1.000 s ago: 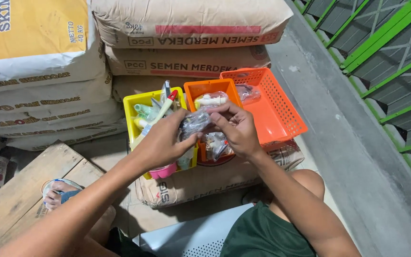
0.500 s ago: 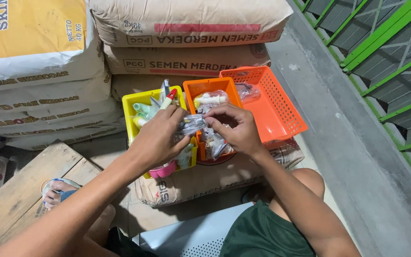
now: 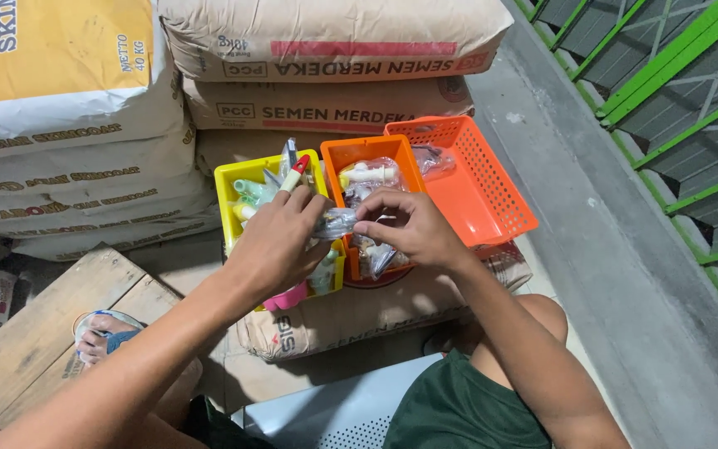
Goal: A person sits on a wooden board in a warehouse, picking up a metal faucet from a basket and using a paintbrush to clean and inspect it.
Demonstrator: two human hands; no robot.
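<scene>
My left hand point(image 3: 280, 241) and my right hand point(image 3: 409, 226) both pinch a small clear plastic bag point(image 3: 336, 223) between them, held over the baskets. Below the hands stand a yellow basket point(image 3: 234, 179) with bagged small parts and a red-tipped tool point(image 3: 296, 173), and a small orange basket point(image 3: 359, 154) with clear bags of white parts point(image 3: 367, 175). A larger orange basket point(image 3: 479, 183) sits to the right, holding one clear bag at its far corner point(image 3: 435, 160). The baskets rest on a lying cement sack point(image 3: 351, 308).
Stacked cement sacks point(image 3: 326, 41) rise behind the baskets and at left point(image 3: 51, 100). A wooden pallet point(image 3: 35, 333) lies at lower left with a sandalled foot point(image 3: 97, 337) on it. A concrete ledge point(image 3: 625, 249) and green railing point(image 3: 675, 91) run along the right.
Both hands have lowered slightly with the small clear bag and drawn closer together over the orange and yellow baskets.
</scene>
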